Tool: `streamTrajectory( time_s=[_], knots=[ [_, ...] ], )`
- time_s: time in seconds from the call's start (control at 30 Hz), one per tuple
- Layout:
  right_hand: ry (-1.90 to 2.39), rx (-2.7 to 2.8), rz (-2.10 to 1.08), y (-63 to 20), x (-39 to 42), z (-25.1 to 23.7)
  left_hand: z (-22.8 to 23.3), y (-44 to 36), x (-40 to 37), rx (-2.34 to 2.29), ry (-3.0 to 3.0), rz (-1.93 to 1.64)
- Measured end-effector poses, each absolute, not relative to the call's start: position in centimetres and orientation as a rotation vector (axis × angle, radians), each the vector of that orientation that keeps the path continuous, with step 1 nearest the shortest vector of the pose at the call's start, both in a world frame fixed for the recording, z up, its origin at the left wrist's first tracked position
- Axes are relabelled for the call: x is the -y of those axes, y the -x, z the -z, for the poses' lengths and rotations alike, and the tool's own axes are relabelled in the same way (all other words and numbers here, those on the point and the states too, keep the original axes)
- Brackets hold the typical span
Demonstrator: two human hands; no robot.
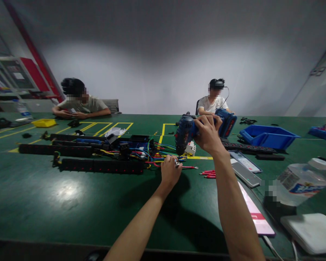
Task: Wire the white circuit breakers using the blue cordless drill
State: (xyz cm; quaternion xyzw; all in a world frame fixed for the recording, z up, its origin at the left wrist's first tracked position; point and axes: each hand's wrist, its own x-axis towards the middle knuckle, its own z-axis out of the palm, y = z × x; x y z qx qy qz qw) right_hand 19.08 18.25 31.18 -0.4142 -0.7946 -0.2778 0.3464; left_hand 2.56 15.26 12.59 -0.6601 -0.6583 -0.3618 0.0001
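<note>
My right hand (208,132) is wrapped round the handle of a blue cordless drill (185,132), its chuck end pointing down. Just below and left of the chuck is my left hand (170,172), its fingers closed on a small part, mostly hidden, with a light metallic bit showing. A red wire with a ring terminal (191,167) sticks out to the right of these fingers. Behind them sits a white circuit breaker (190,148). Coloured wires (157,154) run left from there to long black power strips (103,166) on the green table (70,210).
Red wire pieces (209,174) lie right of my left hand. Phones (246,172), a plastic bottle (301,185) and a white device (311,230) are at the right. Blue bins (268,136) and a yellow tray (44,123) stand further back. Two people sit across the table.
</note>
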Motion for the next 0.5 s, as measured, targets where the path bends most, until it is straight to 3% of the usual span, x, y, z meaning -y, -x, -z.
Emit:
streamTrajectory(
  time_s=[0.5],
  knots=[
    [1.075, 2.059, 0.72, -19.21, -18.24, -31.15, -12.73, -2.53, -15.13, 2.067, 2.073, 1.146]
  ],
)
